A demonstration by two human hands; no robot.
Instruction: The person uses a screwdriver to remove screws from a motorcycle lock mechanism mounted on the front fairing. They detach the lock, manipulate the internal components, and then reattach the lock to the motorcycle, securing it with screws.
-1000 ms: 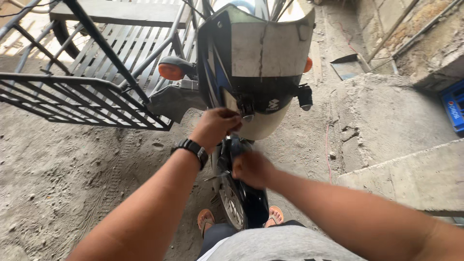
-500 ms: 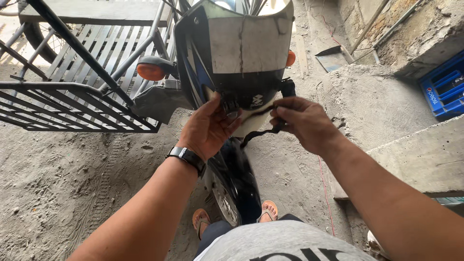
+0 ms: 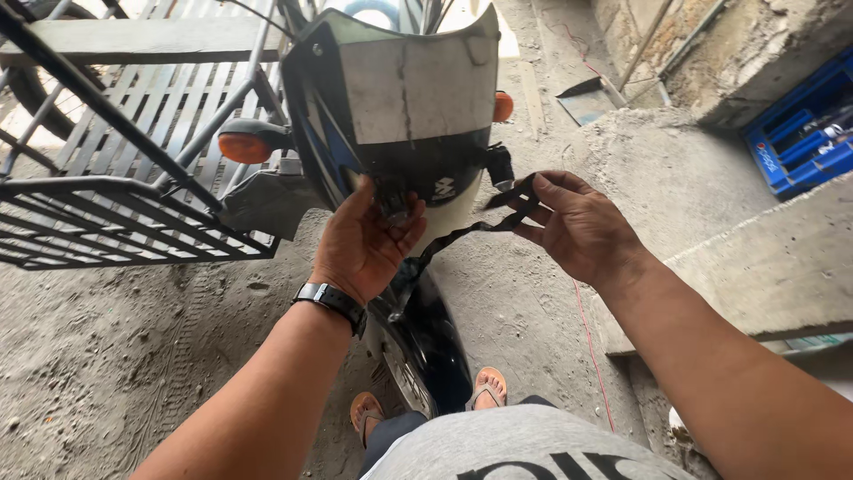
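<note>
A motorcycle is seen from above and in front, its front cowl (image 3: 418, 98) filling the top centre of the head view, with the dark front fender (image 3: 425, 342) running down toward six o'clock between the person's sandalled feet. The left hand (image 3: 362, 242) is pressed against the underside of the cowl, its fingers curled and its thumb laid beside a small dark fitting (image 3: 394, 200) at the cowl's lower edge; whether that fitting is actually pinched cannot be told. A black strap (image 3: 471, 229) is held in the right hand (image 3: 577, 227), pinched between thumb and bent fingers at its upper end, near a small black block (image 3: 499, 165) on the cowl's side. From that pinch the strap's long axis runs toward eight o'clock, sagging down to the gap just under the left palm, so its free lower end lies nearer the left hand while the right hand governs the upper end. An orange turn signal (image 3: 244, 146) is seen at nine o'clock of the cowl, with a metal sidecar frame (image 3: 115, 191) beyond it. A blue crate (image 3: 804, 124) is seen at two o'clock, against a concrete ledge (image 3: 782, 267).
</note>
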